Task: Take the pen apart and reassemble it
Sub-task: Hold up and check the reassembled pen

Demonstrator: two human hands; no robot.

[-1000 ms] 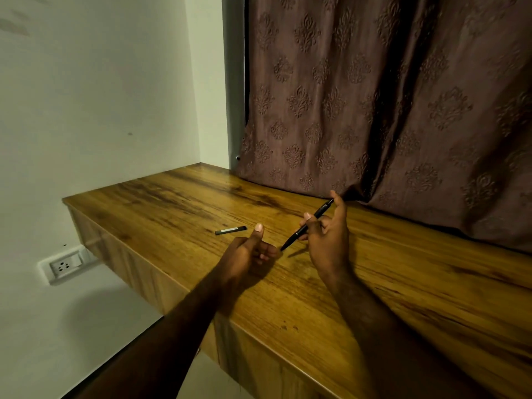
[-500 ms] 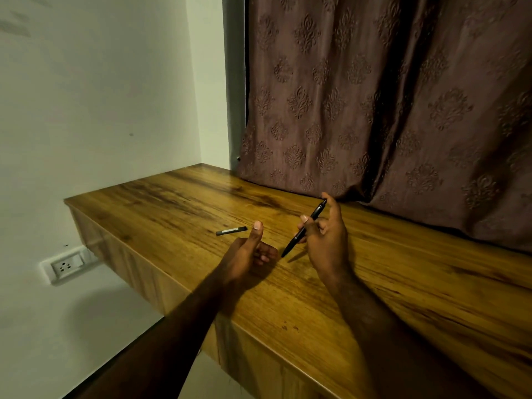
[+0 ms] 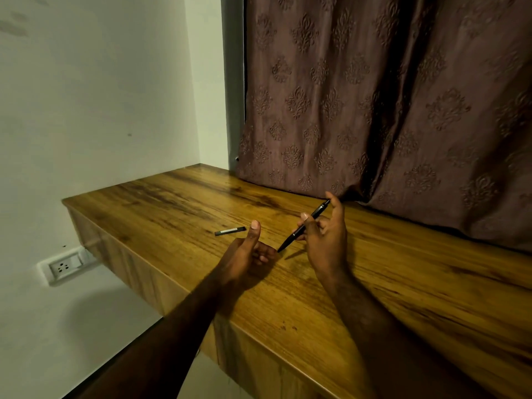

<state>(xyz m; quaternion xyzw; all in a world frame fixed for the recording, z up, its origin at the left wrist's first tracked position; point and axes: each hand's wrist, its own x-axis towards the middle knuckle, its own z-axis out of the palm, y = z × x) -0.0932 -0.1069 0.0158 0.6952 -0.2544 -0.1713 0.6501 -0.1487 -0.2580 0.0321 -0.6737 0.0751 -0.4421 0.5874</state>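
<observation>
My right hand (image 3: 326, 240) pinches a slim black pen (image 3: 302, 227) between thumb and fingers, above the wooden desk (image 3: 403, 283). The pen slants, tip pointing down-left toward my left hand (image 3: 244, 251), back end up by my index finger. My left hand hovers just left of the tip, thumb raised, fingers loosely curled, holding nothing that I can see. A short dark pen part (image 3: 230, 230) with a pale band lies flat on the desk, left of my left thumb.
A brown patterned curtain (image 3: 388, 110) hangs along the desk's back edge. A white wall stands to the left with a socket (image 3: 64, 266) below the desk's left end. The desk's front edge runs diagonally under my forearms.
My right hand has turned the pen a little in its fingers and shifted slightly. My left hand and the part on the desk stay where they were.
</observation>
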